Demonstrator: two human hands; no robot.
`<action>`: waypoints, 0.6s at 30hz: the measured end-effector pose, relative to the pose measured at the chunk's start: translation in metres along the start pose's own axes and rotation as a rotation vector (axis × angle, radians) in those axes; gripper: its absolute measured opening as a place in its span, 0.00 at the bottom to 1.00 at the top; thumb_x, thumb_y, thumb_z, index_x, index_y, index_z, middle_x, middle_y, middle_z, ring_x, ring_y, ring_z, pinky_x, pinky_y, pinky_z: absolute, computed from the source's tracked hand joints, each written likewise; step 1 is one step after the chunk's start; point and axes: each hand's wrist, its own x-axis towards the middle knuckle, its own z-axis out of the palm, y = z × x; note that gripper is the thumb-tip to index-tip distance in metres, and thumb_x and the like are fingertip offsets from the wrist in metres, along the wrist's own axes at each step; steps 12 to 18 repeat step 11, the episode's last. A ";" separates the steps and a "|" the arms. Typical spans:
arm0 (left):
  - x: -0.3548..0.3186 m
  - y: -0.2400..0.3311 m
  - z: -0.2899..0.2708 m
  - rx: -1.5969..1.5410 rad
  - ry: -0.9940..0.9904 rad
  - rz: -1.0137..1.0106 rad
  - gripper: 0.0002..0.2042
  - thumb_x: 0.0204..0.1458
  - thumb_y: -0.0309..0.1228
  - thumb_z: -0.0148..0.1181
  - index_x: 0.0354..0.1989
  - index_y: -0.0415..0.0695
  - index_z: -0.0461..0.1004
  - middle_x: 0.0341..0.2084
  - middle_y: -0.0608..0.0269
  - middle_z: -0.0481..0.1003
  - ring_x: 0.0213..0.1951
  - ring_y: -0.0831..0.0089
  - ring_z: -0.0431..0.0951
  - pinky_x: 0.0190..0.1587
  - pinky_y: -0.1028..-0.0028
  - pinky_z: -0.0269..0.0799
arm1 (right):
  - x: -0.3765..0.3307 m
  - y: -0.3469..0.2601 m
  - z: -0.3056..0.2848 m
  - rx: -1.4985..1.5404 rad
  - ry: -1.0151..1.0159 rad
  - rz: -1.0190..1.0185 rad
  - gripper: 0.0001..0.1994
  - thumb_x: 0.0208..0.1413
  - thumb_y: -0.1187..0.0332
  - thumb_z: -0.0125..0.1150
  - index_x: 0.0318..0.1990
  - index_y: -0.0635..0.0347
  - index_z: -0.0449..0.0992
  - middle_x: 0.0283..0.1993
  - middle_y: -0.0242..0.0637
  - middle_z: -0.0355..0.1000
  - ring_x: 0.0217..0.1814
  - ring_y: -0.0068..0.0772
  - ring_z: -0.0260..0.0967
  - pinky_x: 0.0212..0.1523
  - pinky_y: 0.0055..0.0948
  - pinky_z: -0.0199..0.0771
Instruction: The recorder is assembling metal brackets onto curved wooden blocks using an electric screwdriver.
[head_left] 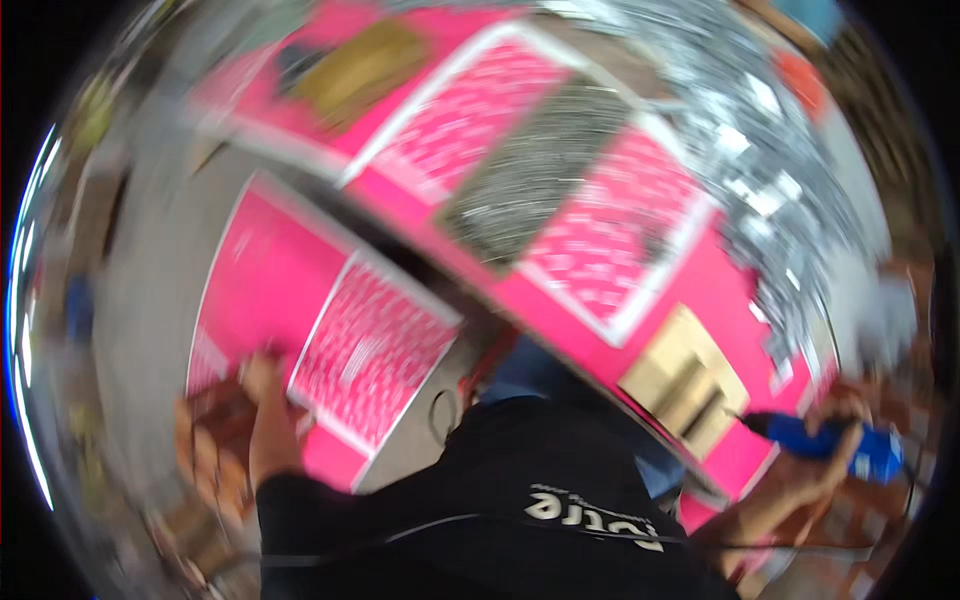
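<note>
The picture is heavily motion-blurred. My right hand [825,455] at the lower right grips a blue hand-held tool [830,440] whose dark tip points left toward a tan cardboard block [685,380] on a pink board [560,300]. My left hand [268,420] at the lower left rests on the edge of a second pink sheet [270,280], beside a white-framed pink printed panel [370,350]. My black-sleeved arm and black top [480,500] fill the lower middle.
More white-framed pink panels [610,240] and a grey glittery patch [540,170] lie on the long board. A silvery glittering heap [760,170] spreads at the upper right. Brownish items [205,450] sit by my left hand. A grey surface [150,290] lies left.
</note>
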 end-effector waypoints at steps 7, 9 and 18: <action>-0.006 0.046 -0.105 0.033 0.813 -0.034 0.30 0.53 0.58 0.50 0.57 0.48 0.69 0.45 0.52 0.73 0.46 0.57 0.73 0.45 0.58 0.72 | -0.033 0.002 -0.022 0.093 0.339 -0.127 0.15 0.52 0.68 0.61 0.44 0.63 0.66 0.32 0.41 0.68 0.22 0.34 0.68 0.25 0.31 0.72; 0.012 0.084 -0.169 -0.433 1.146 0.355 0.29 0.52 0.53 0.57 0.56 0.46 0.70 0.44 0.52 0.74 0.43 0.57 0.73 0.45 0.60 0.70 | -0.045 0.005 -0.044 0.103 0.384 -0.182 0.12 0.53 0.70 0.59 0.42 0.63 0.67 0.34 0.41 0.68 0.23 0.34 0.69 0.27 0.31 0.72; 0.006 0.156 -0.206 -1.297 0.373 0.245 0.25 0.54 0.29 0.58 0.62 0.43 0.62 0.56 0.46 0.67 0.53 0.57 0.69 0.57 0.54 0.62 | -0.045 0.016 -0.046 0.150 0.348 -0.176 0.10 0.54 0.71 0.57 0.42 0.62 0.67 0.35 0.41 0.68 0.25 0.34 0.69 0.30 0.29 0.72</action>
